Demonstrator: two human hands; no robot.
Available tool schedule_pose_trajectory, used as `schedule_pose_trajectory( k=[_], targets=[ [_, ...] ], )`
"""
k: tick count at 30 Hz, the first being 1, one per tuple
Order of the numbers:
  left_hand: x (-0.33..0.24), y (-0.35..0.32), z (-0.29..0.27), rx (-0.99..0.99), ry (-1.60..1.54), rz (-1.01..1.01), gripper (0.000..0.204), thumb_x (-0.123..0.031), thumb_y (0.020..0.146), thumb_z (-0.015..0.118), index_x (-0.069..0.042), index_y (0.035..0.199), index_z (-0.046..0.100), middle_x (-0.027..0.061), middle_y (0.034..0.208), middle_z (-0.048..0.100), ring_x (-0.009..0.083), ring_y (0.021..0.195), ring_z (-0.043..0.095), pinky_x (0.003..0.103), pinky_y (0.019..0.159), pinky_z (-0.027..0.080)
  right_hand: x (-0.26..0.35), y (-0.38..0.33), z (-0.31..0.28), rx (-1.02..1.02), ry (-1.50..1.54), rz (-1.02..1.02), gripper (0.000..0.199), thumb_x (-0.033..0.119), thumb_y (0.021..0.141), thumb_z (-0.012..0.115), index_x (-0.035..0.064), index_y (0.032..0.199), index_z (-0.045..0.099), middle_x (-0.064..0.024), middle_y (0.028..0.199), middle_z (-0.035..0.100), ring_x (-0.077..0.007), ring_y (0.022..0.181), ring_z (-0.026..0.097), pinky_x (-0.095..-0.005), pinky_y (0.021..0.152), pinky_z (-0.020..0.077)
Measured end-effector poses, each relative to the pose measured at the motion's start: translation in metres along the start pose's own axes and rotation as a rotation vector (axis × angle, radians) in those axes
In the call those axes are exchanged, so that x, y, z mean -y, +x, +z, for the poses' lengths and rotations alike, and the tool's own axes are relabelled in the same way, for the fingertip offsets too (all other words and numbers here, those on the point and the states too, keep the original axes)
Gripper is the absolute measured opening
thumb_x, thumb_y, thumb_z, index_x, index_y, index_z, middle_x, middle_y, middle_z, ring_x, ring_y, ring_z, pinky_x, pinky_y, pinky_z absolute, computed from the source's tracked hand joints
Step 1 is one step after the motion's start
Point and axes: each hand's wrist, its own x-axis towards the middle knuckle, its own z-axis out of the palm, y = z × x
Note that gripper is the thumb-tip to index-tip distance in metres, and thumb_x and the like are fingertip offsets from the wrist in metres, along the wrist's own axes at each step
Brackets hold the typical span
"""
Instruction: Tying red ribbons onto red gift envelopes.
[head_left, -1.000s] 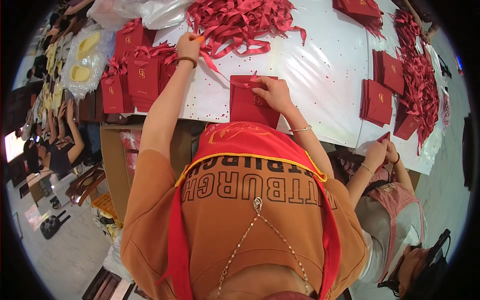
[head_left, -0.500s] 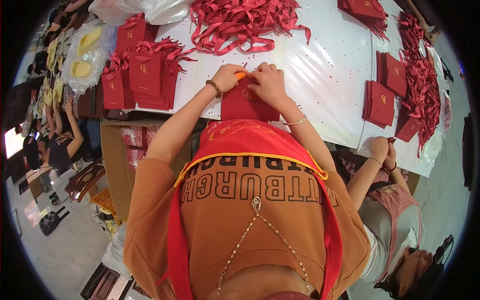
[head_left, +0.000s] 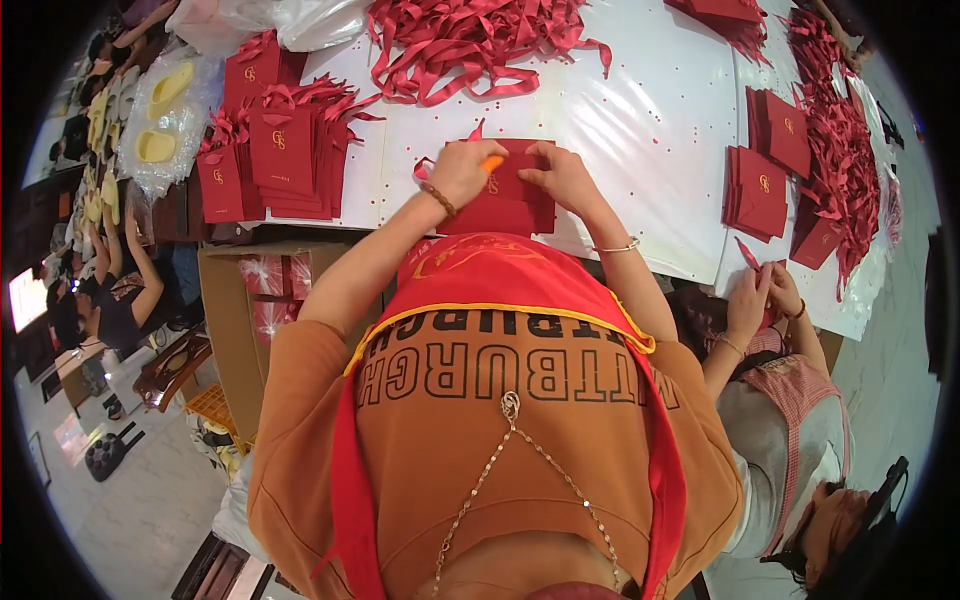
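Observation:
A red envelope-like packet [head_left: 515,212] with a gold emblem lies at the table's near edge in front of me. Closed over its upper left part, my left hand [head_left: 462,175] grips an orange-handled tool [head_left: 491,163] whose kind I cannot make out. A red ribbon [head_left: 477,131] pokes out above that hand, and a bit of ribbon shows beside it on the left. My right hand [head_left: 565,182] has its fingers curled at the packet's upper right edge, with thumb and index on it.
Loose red ribbons [head_left: 470,50] are heaped at the far side. Stacks of ribboned red packets [head_left: 285,155] stand at the left; more packets [head_left: 757,192] lie at the right. A co-worker's hands [head_left: 760,300] work at the right edge. Below left is an open cardboard box [head_left: 228,330].
My right hand has moved right, away from the orange tool, to the packet's upper right. The left hand has come slightly nearer me. Ribbon now shows around it.

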Motion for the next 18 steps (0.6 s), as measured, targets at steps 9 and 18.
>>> schedule_pose_trajectory(
  k=[9,18],
  targets=[
    [0.001,0.000,0.024,-0.053,-0.005,-0.071,0.008,-0.008,0.074,0.055,-0.003,0.080,0.059,0.0144,0.071,0.062,0.0316,0.067,0.060,0.040,0.061,0.047,-0.003,-0.007,0.011,-0.084,0.158,0.013,0.029,0.015,0.075,0.063,0.0034,0.101,0.059,-0.0150,0.086,0.063,-0.0218,0.078,0.061,-0.0303,0.070,0.0467],
    [-0.002,0.000,0.027,-0.125,0.034,-0.025,0.018,-0.007,0.077,0.055,-0.001,0.095,0.055,0.0102,0.064,0.060,0.0183,0.051,0.058,0.030,0.048,0.045,-0.011,-0.005,0.010,-0.012,0.310,-0.019,0.025,0.012,0.078,0.061,0.0033,0.101,0.059,-0.0122,0.082,0.063,-0.0174,0.073,0.058,-0.0282,0.068,0.0458]
  ],
)
